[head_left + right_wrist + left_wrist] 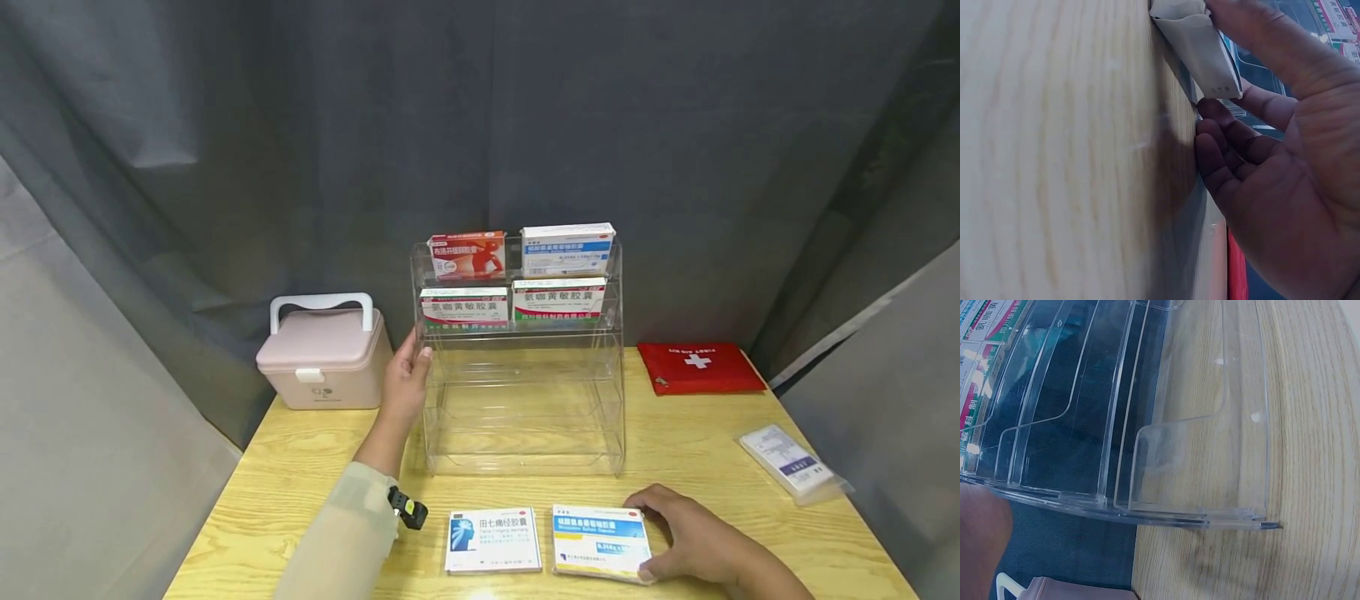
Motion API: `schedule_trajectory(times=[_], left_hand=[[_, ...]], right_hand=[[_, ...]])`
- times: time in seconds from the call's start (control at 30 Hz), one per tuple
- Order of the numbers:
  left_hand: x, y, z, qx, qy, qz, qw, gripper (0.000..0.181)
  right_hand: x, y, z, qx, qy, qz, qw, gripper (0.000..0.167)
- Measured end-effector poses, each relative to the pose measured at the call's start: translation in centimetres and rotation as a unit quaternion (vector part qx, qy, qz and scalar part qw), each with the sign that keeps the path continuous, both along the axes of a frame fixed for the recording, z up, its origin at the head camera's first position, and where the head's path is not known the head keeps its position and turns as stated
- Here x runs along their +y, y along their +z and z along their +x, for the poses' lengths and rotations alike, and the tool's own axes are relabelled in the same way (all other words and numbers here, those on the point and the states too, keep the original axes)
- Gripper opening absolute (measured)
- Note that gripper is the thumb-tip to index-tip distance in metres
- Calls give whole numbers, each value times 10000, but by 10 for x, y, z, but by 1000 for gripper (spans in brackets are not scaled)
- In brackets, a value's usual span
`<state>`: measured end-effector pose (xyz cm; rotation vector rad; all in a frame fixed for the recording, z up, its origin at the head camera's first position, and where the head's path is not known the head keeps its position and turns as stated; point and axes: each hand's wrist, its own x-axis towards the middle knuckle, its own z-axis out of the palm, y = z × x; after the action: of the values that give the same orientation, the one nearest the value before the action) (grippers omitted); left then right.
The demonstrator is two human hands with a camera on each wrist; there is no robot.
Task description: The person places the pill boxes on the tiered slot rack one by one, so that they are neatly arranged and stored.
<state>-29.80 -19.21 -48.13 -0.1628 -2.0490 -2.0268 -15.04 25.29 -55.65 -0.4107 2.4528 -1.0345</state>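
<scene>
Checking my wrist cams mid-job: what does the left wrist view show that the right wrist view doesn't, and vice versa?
Only the left wrist view: part of the left hand, beside the clear rack, and part of the pink case.

Only the right wrist view: the right hand, the medicine box it grips, seen at its pale end, and an edge of the red pouch.

Both: the wooden table, some of the rack, and red-and-green printed boxes on it.
</scene>
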Motion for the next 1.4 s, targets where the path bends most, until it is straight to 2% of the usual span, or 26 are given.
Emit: schedule_trajectory(times=[0.07, 0.27, 0.43, 0.67, 0.8, 1.1, 1.27, 1.4], left_hand=[[0, 0, 0, -7, 7, -5, 10000, 58], [1, 3, 0, -18, 5, -8, 10000, 58], [1, 3, -1, -7, 1, 38, 10000, 58], [-1, -1, -4, 67, -15, -93, 9999, 58], [-1, -1, -3, 72, -19, -37, 10000, 59], [-1, -1, -2, 91, -79, -2, 9999, 58], [-2, -3, -2, 137, -116, 2, 9998, 58], [-2, -2, -3, 146, -131, 25, 9998, 58]], right_hand=[[0, -1, 0, -40, -107, -135, 9998, 80], [2, -6, 0, 86, -208, -811, 9965, 58], [0, -8, 1, -266, -523, -1311, 9896, 51], [2, -7, 0, -693, -1221, -1438, 9796, 39], [3, -4, 0, -725, -1545, -1464, 9744, 38], [-2, 11, 2, -312, -1867, -1178, 9748, 31], [-3, 21, 3, 19, -1656, -1276, 9779, 28], [-9, 32, 2, 622, -1514, -1506, 9749, 24]])
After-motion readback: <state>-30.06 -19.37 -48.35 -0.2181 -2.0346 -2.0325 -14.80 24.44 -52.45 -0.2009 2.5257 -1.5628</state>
